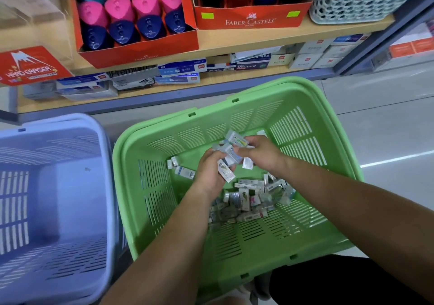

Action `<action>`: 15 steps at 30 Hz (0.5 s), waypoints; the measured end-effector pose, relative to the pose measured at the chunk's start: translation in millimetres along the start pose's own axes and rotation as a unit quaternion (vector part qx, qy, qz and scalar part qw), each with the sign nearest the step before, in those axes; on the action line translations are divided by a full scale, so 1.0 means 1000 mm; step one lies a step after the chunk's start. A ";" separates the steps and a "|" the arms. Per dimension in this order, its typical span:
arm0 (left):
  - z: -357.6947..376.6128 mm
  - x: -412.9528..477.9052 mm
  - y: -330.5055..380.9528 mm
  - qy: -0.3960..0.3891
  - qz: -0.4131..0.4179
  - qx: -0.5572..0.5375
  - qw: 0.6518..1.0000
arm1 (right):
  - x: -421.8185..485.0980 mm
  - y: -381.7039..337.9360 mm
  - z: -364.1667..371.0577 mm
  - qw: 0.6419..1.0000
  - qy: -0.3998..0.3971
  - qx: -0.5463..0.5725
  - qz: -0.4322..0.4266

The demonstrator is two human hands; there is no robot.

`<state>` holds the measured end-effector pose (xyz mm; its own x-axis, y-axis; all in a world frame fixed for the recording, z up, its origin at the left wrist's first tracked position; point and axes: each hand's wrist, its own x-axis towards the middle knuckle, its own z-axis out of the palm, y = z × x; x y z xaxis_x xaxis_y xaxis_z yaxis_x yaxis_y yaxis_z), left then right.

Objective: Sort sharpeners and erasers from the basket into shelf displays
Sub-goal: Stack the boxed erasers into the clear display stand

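Shelf [246,38], sharpeners [118,9], blue basket [70,199], green basket [187,138], erasers [246,201]

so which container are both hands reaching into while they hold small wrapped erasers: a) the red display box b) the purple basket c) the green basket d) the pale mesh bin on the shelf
c: the left hand and right hand both grip erasers above the loose pile lying inside the green basket.

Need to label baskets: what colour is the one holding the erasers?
Green: the slotted plastic basket, best in the head view.
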<state>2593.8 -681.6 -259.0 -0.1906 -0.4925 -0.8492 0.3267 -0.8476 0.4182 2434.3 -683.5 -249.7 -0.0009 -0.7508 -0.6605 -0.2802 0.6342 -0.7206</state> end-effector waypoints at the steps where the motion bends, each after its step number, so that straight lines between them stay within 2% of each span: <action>1: -0.001 0.001 -0.001 0.002 0.000 0.004 1.000 | -0.001 0.001 0.001 1.000 -0.006 -0.010 0.001; 5: -0.008 0.006 -0.007 0.020 -0.008 0.096 0.995 | -0.003 0.005 0.001 0.998 -0.042 -0.048 0.003; 10: -0.010 0.008 -0.006 0.044 -0.025 0.080 0.995 | -0.008 -0.005 0.000 0.994 -0.092 -0.060 0.026; 13: -0.007 0.007 -0.005 0.063 -0.009 0.086 0.994 | -0.005 -0.003 0.002 0.993 -0.097 -0.051 0.044; 15: -0.008 0.007 -0.003 0.049 0.011 0.074 0.996 | -0.005 -0.002 0.005 0.993 -0.095 -0.048 0.042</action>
<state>2599.3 -681.2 -268.9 -0.0918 -0.4961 -0.8634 0.1876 -0.8601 0.4743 2439.5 -680.3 -245.8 0.1501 -0.6422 -0.7517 -0.3773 0.6656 -0.6439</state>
